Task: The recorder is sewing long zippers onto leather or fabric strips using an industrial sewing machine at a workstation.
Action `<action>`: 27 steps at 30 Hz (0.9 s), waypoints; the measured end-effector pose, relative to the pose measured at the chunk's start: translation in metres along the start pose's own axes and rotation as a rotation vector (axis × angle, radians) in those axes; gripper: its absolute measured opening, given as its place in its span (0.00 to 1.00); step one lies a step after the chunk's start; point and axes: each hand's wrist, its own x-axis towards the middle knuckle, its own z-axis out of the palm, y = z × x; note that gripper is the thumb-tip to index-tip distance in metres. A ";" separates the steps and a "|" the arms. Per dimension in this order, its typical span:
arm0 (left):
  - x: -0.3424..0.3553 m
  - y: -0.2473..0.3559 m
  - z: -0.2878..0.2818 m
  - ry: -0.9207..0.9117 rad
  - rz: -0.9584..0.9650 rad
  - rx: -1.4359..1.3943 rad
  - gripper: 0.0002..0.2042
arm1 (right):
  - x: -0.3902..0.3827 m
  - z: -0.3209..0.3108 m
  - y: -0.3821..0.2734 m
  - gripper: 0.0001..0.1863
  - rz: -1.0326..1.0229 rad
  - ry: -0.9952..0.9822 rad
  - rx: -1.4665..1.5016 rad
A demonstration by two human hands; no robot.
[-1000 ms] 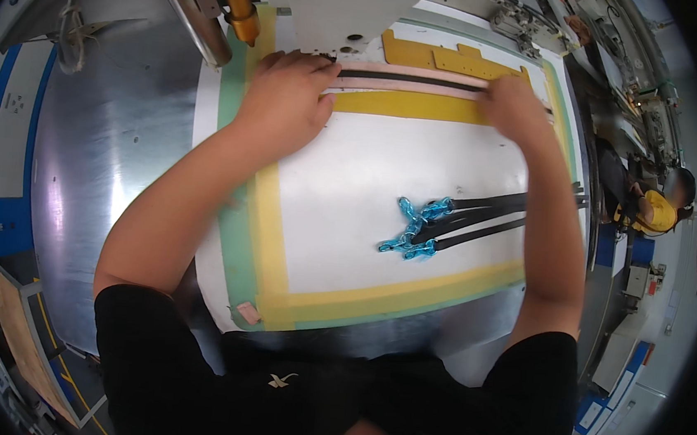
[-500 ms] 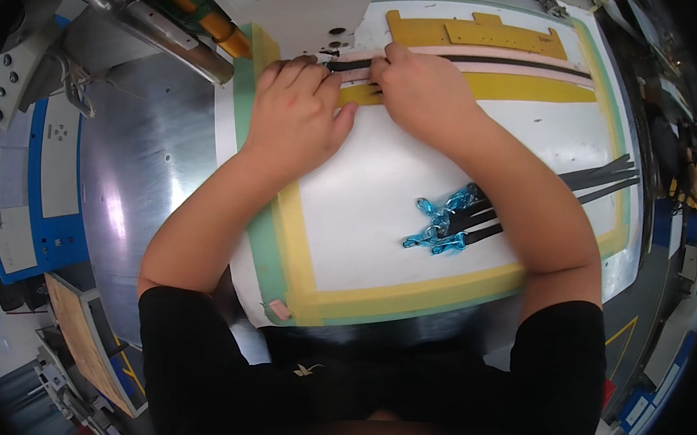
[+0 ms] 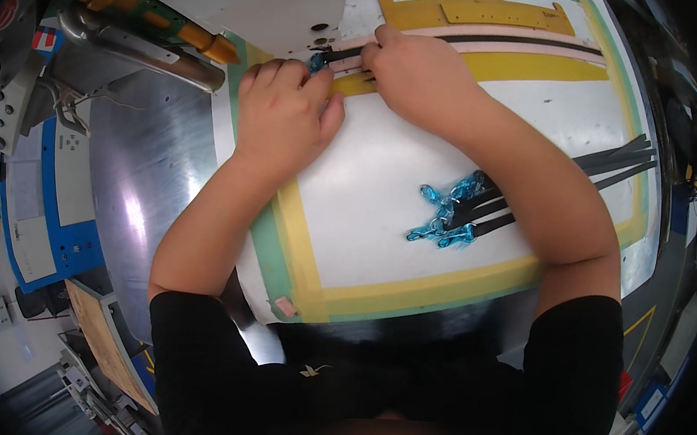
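A black strap [image 3: 505, 41] lies lengthwise along a pink strip [image 3: 467, 48] on the fixture board. Its left end carries a piece wrapped in clear blue film [image 3: 318, 61]. My right hand [image 3: 419, 79] is closed on this strap near that end, thumb and fingers pinched together, tips partly hidden. My left hand [image 3: 281, 116] rests palm down just below the wrapped end, fingers side by side and bent forward, thumb apart; it covers the left end of a yellow template [image 3: 536, 68], and its fingertips are out of sight.
Several black straps [image 3: 610, 162] with blue-wrapped ends [image 3: 447, 209] lie by my right forearm. Another yellow template [image 3: 507, 16] sits at the far side. A white machine head [image 3: 255, 10] and a metal tube [image 3: 147, 55] overhang the far left. Yellow tape [image 3: 425, 290] borders the board.
The view has shifted slightly. My left hand has drawn back a little, uncovering the blue-wrapped end. My right hand still pinches the strap.
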 end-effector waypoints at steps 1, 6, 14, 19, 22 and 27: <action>0.000 0.000 0.000 -0.006 0.004 0.000 0.16 | 0.000 0.001 0.001 0.08 0.005 0.000 0.005; 0.001 -0.001 0.004 0.017 0.025 0.045 0.21 | 0.000 -0.002 0.004 0.09 -0.036 -0.005 0.007; -0.003 0.000 0.003 -0.084 -0.036 0.007 0.25 | -0.002 0.002 0.000 0.08 -0.027 0.003 0.033; 0.003 0.006 0.005 -0.173 -0.073 -0.033 0.24 | -0.006 0.006 0.004 0.07 0.021 0.011 0.028; 0.001 0.003 -0.004 -0.169 -0.094 -0.029 0.23 | 0.000 -0.002 -0.004 0.07 0.002 0.019 0.000; 0.003 0.003 0.005 -0.117 -0.047 0.024 0.24 | -0.002 0.000 0.002 0.08 -0.005 0.005 -0.010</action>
